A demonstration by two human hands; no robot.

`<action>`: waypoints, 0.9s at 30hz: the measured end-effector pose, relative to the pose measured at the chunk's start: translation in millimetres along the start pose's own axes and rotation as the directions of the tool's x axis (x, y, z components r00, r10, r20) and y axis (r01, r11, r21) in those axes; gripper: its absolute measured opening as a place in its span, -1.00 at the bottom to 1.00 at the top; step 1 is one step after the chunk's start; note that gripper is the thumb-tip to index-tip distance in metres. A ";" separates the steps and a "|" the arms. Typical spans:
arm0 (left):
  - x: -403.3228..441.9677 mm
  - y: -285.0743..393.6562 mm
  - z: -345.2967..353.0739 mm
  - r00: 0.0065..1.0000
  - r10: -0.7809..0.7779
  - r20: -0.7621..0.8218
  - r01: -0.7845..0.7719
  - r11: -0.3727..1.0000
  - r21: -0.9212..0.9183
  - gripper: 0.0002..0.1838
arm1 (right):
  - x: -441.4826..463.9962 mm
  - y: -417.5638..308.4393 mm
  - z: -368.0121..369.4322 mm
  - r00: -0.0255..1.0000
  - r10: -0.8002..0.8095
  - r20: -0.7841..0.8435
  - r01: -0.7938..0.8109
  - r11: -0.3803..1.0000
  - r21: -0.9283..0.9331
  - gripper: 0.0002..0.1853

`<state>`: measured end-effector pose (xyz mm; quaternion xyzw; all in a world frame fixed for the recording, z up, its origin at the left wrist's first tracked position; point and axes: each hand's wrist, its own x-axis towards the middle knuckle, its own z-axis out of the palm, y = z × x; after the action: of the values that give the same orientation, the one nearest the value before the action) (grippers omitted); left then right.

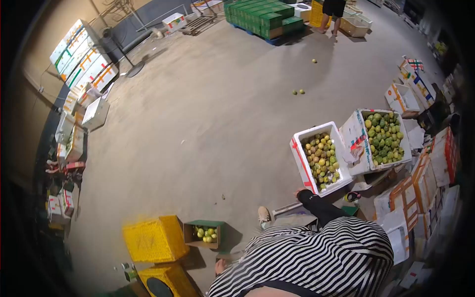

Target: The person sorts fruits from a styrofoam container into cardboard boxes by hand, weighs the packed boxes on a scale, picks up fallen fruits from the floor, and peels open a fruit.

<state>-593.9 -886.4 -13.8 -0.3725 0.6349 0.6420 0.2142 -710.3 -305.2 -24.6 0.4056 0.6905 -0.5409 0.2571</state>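
At the near left corner of a white foam box [298,154] full of yellow-green round fruit [321,158] is my right hand [299,192], its arm in a black sleeve. It seems to touch the box's lower edge, but its fingers are too small to read. Low beside my striped shirt, my left hand [220,267] shows only in part; I cannot make out its grip. Close to it, a green cardboard box [221,232] lies open towards me with several green-yellow fruits [205,233] inside. A second foam box [357,129], holding greener fruit [383,138], adjoins the first.
Yellow crates [163,238] stand at the lower left. Foam boxes [410,198] crowd the right side, and more are stacked [84,54] along the left wall. Loose fruits [302,91] lie on the floor. Far back, a person [334,12] stands by green cartons [260,17] on a blue pallet.
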 end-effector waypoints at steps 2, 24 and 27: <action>13.4 40.5 29.2 0.984 -0.175 -0.025 0.176 0.982 0.061 -0.65 | 17.6 -44.7 -3.9 0.985 -0.170 0.038 0.172 0.910 -0.376 -0.71; 545.2 860.5 370.9 0.929 0.256 0.268 -0.331 0.897 0.293 -0.52 | 96.6 -292.9 -0.4 0.874 0.210 -0.439 -0.172 0.977 0.124 -0.69; 518.2 909.3 510.3 0.829 0.350 0.437 -0.501 0.812 0.299 -0.59 | 177.1 -244.8 0.7 0.931 0.226 -0.287 -0.287 0.938 -0.192 -0.63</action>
<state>-1706.2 -584.2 150.7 -0.0413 0.7699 0.5869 0.2473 -1011.0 -276.9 -33.6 0.5277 0.7169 -0.3604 0.2786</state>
